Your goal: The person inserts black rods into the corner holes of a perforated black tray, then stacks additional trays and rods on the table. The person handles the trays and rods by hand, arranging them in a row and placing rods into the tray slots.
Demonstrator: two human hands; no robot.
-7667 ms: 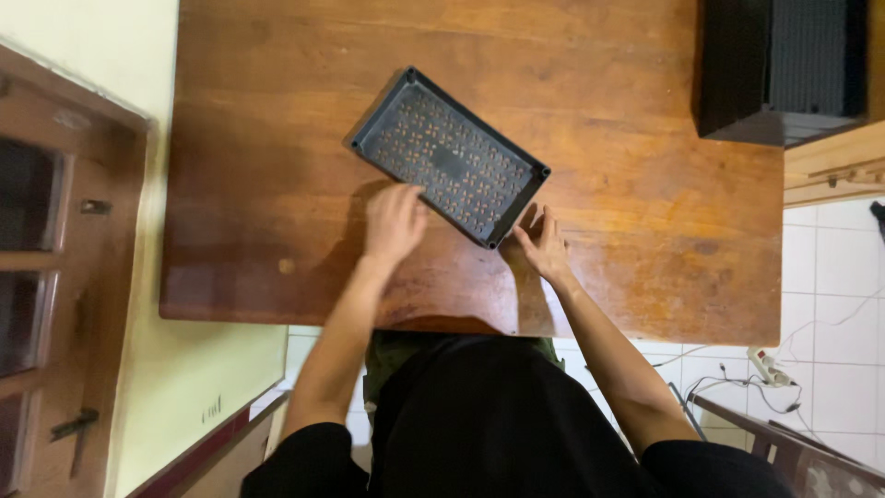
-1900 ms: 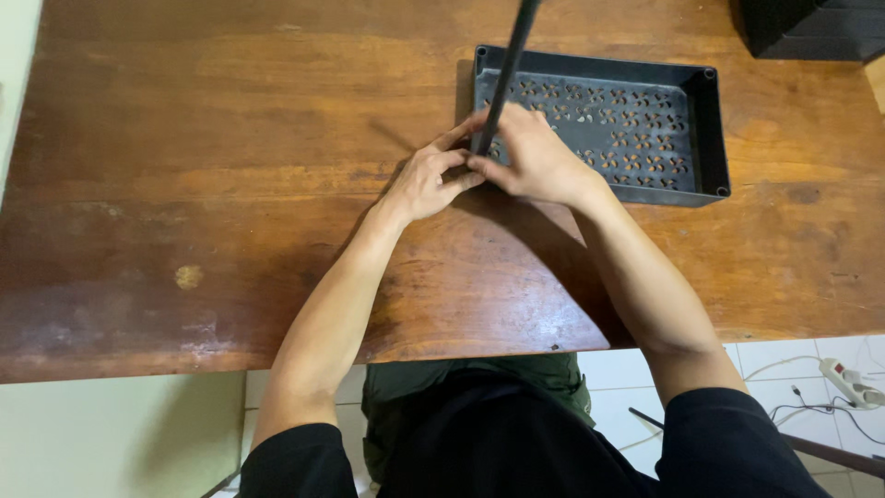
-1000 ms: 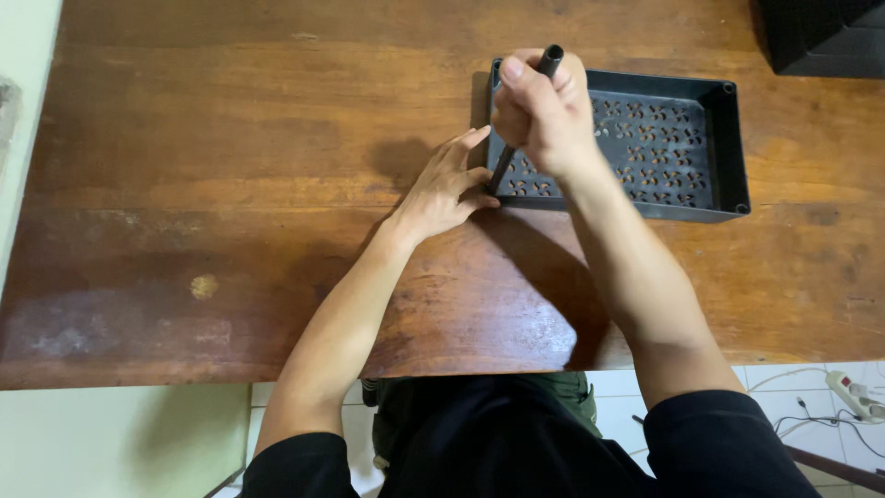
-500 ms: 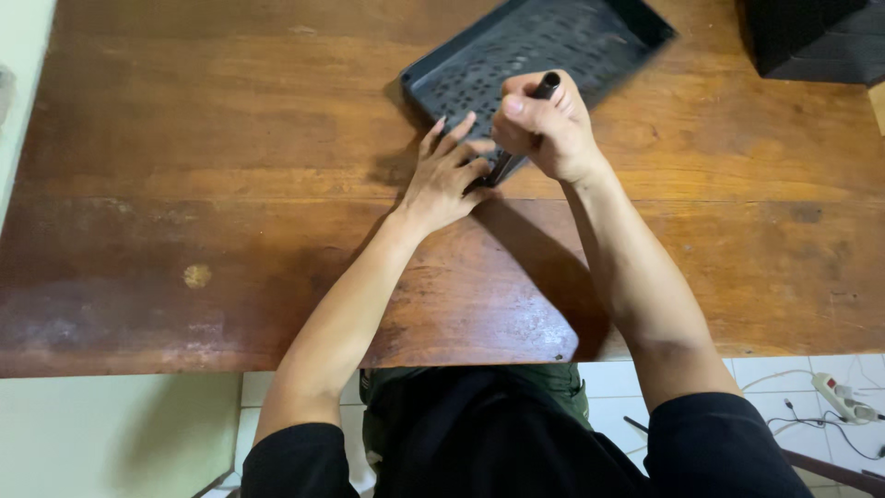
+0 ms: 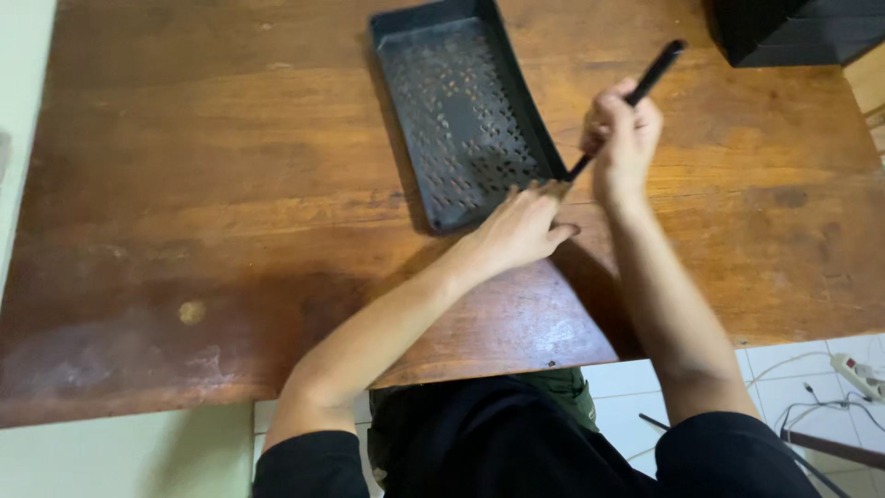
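Observation:
A black perforated plastic tray (image 5: 461,111) lies on the brown wooden table (image 5: 230,212), its long side running away from me. My left hand (image 5: 516,231) rests flat on the table at the tray's near right corner, fingers touching its rim. My right hand (image 5: 625,138) is closed around a thin black rod (image 5: 650,78) that slants up to the right; the rod's lower tip meets the tray's near right corner beside my left fingertips.
A black box-like object (image 5: 793,28) stands at the table's far right corner. A white power strip with cables (image 5: 857,373) lies on the tiled floor at the right. A pale wall or floor strip runs along the left.
The tray has turned from slanted to nearly lengthwise away from me. My right hand has swung out to the right with the rod. My left hand stays at the tray's near corner.

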